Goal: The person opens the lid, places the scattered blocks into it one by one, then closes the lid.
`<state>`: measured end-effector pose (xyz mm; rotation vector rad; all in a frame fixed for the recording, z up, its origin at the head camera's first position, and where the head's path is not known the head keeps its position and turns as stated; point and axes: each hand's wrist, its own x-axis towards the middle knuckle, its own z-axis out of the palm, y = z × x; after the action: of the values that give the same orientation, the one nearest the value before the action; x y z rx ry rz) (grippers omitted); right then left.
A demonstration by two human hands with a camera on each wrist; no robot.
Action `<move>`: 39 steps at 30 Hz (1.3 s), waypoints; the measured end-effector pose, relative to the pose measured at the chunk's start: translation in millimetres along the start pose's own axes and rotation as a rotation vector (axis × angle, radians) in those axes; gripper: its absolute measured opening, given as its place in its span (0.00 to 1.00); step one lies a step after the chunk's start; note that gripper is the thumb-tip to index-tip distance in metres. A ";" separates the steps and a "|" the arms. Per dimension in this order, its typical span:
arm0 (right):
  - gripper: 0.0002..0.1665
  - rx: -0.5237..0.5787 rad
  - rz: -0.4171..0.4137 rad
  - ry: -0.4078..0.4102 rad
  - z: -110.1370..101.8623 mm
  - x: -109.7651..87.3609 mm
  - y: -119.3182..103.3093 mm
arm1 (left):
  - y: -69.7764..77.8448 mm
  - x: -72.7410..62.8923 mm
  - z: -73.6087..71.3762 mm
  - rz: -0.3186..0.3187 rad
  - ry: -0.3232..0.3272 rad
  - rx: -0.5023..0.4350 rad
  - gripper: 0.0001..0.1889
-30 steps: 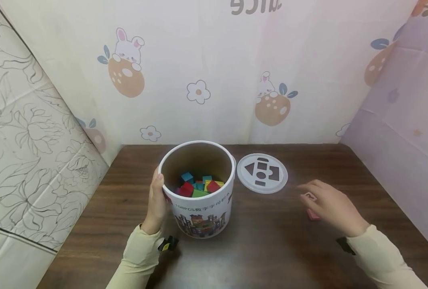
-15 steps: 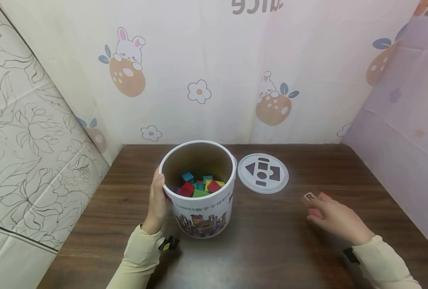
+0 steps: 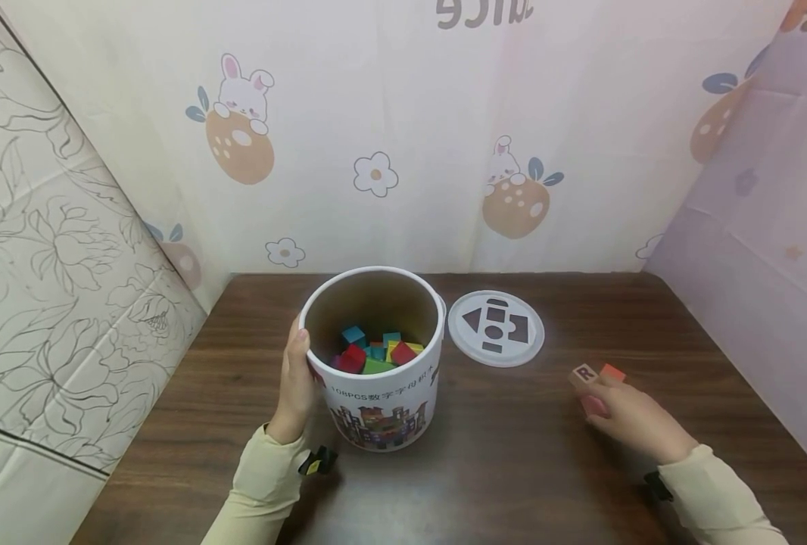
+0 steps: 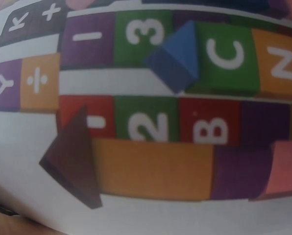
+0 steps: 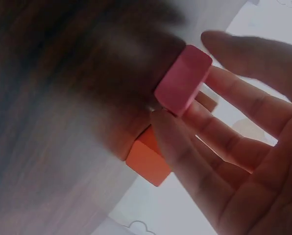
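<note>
My left hand (image 3: 294,393) grips the side of a white bucket (image 3: 376,393), thumb at its rim, the other fingers hidden behind the wall. Colourful toy blocks (image 3: 376,356) lie inside the bucket. To the right, my right hand (image 3: 631,420) is over a small group of blocks: a wooden letter block marked R (image 3: 584,373), an orange block (image 3: 612,372) and a pink block (image 3: 593,406). Seen from the right wrist, the fingers reach past the pink block (image 5: 183,80), one fingertip between it and the orange block (image 5: 148,163); the thumb (image 5: 234,49) stands apart.
A white lid (image 3: 472,348) with shaped cut-outs lies flat behind the bucket's right side. The dark wooden table (image 3: 499,462) ends at a printed cloth backdrop (image 3: 431,189), with further cloth walls left and right.
My right hand has drawn back slightly right and down, uncovering the R block and the orange block. The left hand and bucket stay in place.
</note>
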<state>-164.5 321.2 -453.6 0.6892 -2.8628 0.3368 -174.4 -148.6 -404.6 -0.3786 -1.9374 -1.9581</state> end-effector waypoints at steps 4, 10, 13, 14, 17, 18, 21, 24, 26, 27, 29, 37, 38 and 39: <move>0.27 -0.013 -0.033 0.055 3.5 0.6 2.1 | -0.1 0.1 -0.3 -0.012 0.002 -0.004 0.30; 0.23 -0.023 -0.029 0.019 -5.8 4.9 -2.4 | 1.5 1.4 -0.5 -0.009 -0.001 -0.009 0.29; 0.16 -0.023 -0.033 0.018 -15.8 9.7 -10.5 | 2.3 2.1 -0.5 -0.002 0.001 -0.007 0.29; 0.15 -0.018 -0.037 0.020 -19.5 12.0 -14.1 | 2.5 2.1 -0.5 -0.002 0.001 -0.006 0.29; 0.11 0.028 -0.072 0.053 -29.9 22.5 -26.1 | 2.9 2.3 -0.5 0.000 0.001 -0.005 0.29; 0.10 0.049 -0.082 0.059 -33.1 27.2 -30.4 | 2.9 2.4 -0.5 -0.001 0.001 -0.006 0.29; 0.13 0.110 -0.122 0.081 -40.3 43.2 -43.5 | 2.8 2.2 -0.8 -0.013 0.005 -0.003 0.28; 0.16 0.154 -0.151 0.092 -47.9 61.0 -57.8 | 2.4 1.9 -1.0 -0.020 0.006 -0.006 0.28; 0.18 0.178 -0.181 0.107 -54.7 72.7 -67.6 | 2.0 1.7 -1.2 -0.020 0.005 -0.005 0.28; 0.19 0.183 -0.193 0.115 -58.4 78.0 -72.4 | 1.7 1.6 -1.2 -0.018 0.004 -0.009 0.29; 0.21 0.196 -0.214 0.126 -66.3 87.9 -82.6 | 1.3 1.3 -1.1 -0.018 0.004 -0.007 0.29; 0.32 0.265 -0.380 0.230 -91.2 120.3 -120.2 | -0.8 0.1 -0.4 -0.025 0.010 0.004 0.29; 0.33 0.272 -0.399 0.239 -94.7 124.3 -124.8 | -0.9 0.2 -0.4 -0.023 0.011 0.004 0.29; 0.33 0.273 -0.418 0.246 -98.0 128.6 -129.1 | -0.8 0.4 -0.6 -0.021 0.011 0.005 0.29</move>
<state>-205.5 179.9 -308.1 1.1756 -2.3873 0.6965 -175.1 -149.2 -405.2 -0.3470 -1.9460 -1.9642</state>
